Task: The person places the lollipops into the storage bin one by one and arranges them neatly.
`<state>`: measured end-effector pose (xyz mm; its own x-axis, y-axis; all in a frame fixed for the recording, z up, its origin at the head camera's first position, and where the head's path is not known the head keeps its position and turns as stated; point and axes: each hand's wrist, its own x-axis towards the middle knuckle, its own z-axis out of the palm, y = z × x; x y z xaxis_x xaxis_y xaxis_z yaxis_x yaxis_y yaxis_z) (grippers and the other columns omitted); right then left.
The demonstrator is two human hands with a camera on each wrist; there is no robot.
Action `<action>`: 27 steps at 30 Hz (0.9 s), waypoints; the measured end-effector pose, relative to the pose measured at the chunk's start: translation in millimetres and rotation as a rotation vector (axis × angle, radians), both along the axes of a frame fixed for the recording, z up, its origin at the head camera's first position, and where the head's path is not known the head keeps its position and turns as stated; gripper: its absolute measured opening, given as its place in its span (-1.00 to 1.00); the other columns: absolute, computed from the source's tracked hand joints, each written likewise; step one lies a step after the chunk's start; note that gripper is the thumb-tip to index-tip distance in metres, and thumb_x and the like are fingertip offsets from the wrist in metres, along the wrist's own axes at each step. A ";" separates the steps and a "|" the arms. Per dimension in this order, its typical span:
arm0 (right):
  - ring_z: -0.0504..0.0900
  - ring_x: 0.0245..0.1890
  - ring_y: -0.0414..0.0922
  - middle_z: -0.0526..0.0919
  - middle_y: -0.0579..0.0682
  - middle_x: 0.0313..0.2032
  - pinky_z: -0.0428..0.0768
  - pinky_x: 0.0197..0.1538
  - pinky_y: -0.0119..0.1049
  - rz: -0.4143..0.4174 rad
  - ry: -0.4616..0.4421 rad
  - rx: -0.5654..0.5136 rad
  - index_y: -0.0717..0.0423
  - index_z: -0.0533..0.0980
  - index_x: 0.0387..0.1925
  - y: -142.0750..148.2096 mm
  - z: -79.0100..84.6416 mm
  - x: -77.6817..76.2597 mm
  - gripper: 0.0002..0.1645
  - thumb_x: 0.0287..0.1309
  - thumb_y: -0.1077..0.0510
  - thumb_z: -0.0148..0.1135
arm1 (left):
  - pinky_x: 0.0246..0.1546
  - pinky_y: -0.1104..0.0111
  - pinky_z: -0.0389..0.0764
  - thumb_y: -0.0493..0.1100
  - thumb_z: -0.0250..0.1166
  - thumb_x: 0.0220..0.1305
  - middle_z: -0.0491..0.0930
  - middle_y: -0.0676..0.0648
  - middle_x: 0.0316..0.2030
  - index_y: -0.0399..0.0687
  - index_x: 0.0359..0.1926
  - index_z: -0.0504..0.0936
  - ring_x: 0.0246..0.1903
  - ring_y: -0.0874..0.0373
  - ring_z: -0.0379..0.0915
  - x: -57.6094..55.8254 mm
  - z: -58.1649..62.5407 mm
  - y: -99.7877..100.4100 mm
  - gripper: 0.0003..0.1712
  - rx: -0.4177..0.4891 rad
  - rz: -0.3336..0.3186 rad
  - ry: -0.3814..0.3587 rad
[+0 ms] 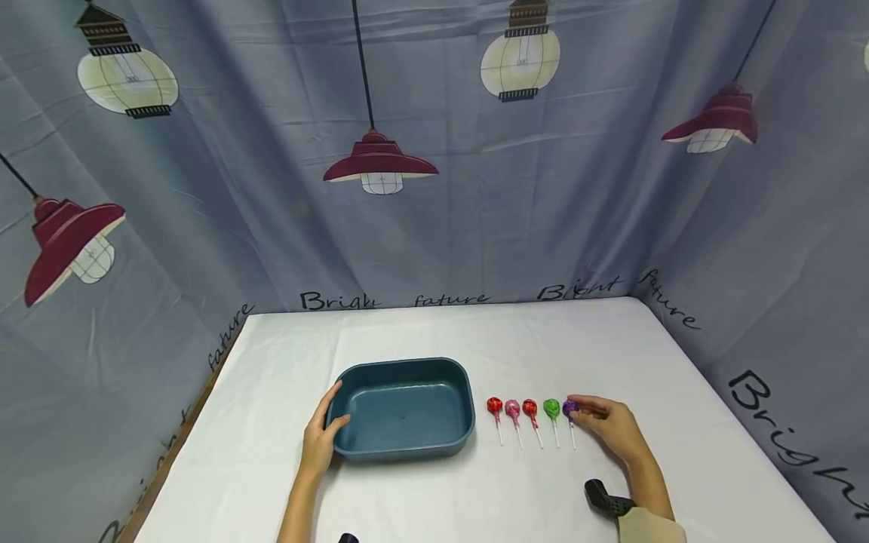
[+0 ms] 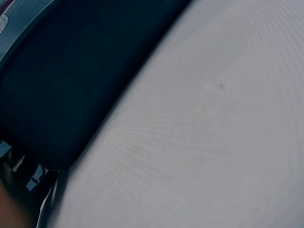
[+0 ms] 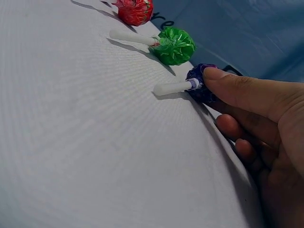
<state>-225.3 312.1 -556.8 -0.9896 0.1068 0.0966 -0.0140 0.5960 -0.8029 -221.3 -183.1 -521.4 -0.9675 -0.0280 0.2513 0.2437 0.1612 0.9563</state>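
Note:
A dark teal rectangular tray [image 1: 407,415] lies left of the middle of the table. My left hand [image 1: 317,437] grips its left side, the thumb over the rim and the fingers along the outer wall. In the right wrist view, the right hand [image 3: 266,109] pinches the wrapped head of a purple lollipop [image 3: 194,85] between thumb and fingers, its white stick pointing away from the palm. This lollipop is the rightmost of a row. Beside it is a green lollipop [image 1: 551,409], followed leftward by a red one [image 1: 529,408], a pink one [image 1: 512,409] and another red one [image 1: 495,406].
A white cloth covers the table [image 1: 516,339]. Grey-blue curtains [image 1: 441,234] printed with lamps and lettering hang behind it and at both sides. A black wrist device [image 1: 607,500] sits at the right wrist.

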 end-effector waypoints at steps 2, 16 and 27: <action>0.51 -0.31 -0.19 0.64 0.07 -0.16 0.47 -0.28 -0.39 -0.004 -0.002 0.000 0.13 0.58 -0.03 -0.7 1.1 -0.3 -0.50 0.02 -0.06 0.31 | 0.10 0.70 0.07 -0.48 0.09 0.18 0.18 -0.22 0.31 -0.28 0.31 0.23 0.32 -0.08 -0.06 1.9 5.6 1.7 -0.36 -0.007 0.003 0.005; 0.52 -0.28 -0.22 0.64 0.05 -0.14 0.48 -0.24 -0.40 0.006 -0.034 0.031 0.10 0.59 -0.04 0.3 6.6 8.7 -0.53 0.03 -0.05 0.32 | 0.10 0.68 0.08 -0.46 0.09 0.18 0.17 -0.19 0.32 -0.23 0.31 0.24 0.32 -0.03 -0.04 2.5 5.4 3.3 -0.36 -0.008 0.015 -0.030; 0.56 -0.26 -0.26 0.64 0.07 -0.12 0.49 -0.23 -0.47 0.010 -0.054 0.023 0.13 0.59 -0.05 -3.0 10.8 15.9 -0.55 0.02 0.01 0.34 | 0.15 0.53 0.06 -0.43 0.12 0.17 0.18 -0.15 0.31 -0.15 0.31 0.26 0.32 -0.04 -0.04 -2.9 -5.6 -1.6 -0.35 0.003 0.012 -0.025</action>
